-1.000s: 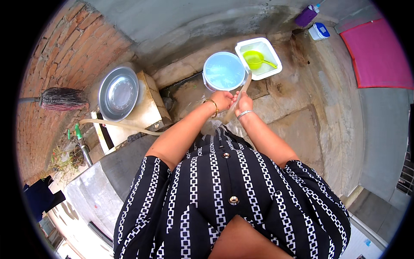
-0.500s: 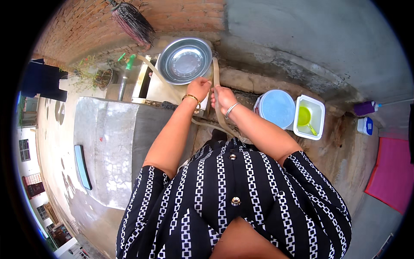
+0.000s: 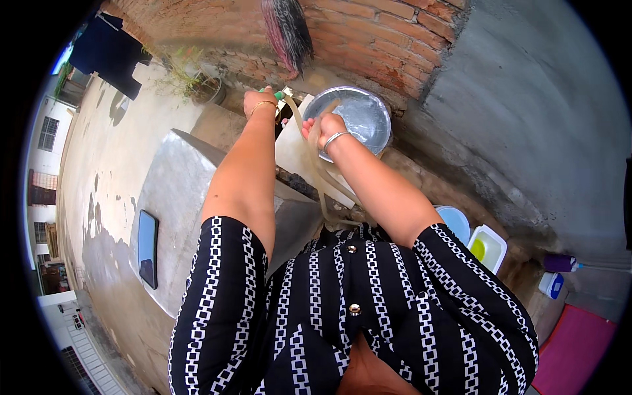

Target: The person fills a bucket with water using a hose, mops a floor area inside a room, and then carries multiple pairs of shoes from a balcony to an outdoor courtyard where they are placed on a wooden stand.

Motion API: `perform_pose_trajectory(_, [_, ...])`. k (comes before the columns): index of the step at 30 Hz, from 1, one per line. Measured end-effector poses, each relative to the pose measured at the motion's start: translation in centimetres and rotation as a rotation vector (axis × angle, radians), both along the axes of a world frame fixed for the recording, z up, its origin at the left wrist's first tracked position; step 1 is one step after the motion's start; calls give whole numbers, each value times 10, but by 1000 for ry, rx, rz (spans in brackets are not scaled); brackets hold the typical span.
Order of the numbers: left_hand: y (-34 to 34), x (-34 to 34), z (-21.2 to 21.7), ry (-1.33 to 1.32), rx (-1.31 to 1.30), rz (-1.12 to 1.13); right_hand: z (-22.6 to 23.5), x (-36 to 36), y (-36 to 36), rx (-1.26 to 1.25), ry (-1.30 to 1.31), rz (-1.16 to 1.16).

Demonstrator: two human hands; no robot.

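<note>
Turned from the blue bucket (a second ago under the hose), the left hand now grips the tap, while right hand fingers clamp the pale hose over the steel basin, suggesting filling moves there.

Both arms are extended forward and up from the lower edge, bare from the short patterned sleeves on. The left arm is held nearly straight, and a gold bangle is worn at its wrist. The left hand is closed into a fist, knuckles up, apparently gripping something; the fingers are hidden from this angle. The right arm is angled inward, slightly bent at the elbow, with a silver bangle on the wrist. The right hand is curled shut, thumb side toward the left hand. The hands are set near each other, not touching.
</note>
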State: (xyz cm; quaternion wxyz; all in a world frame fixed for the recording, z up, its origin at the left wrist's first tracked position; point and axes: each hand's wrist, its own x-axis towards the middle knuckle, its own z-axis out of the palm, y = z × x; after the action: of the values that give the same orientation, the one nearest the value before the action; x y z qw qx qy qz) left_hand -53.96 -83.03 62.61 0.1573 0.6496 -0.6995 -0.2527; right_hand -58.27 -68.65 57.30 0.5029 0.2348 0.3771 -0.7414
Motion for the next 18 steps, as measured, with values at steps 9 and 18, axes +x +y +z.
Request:
perform_pose_trajectory(9, [-29,-5,5,-193,-73,-243,4,-2,-32,2,-47,-38])
perform_pose_trajectory(18, [-40,2,-2,-293,-262,-677,-21,-21,-20,43,-38,-7])
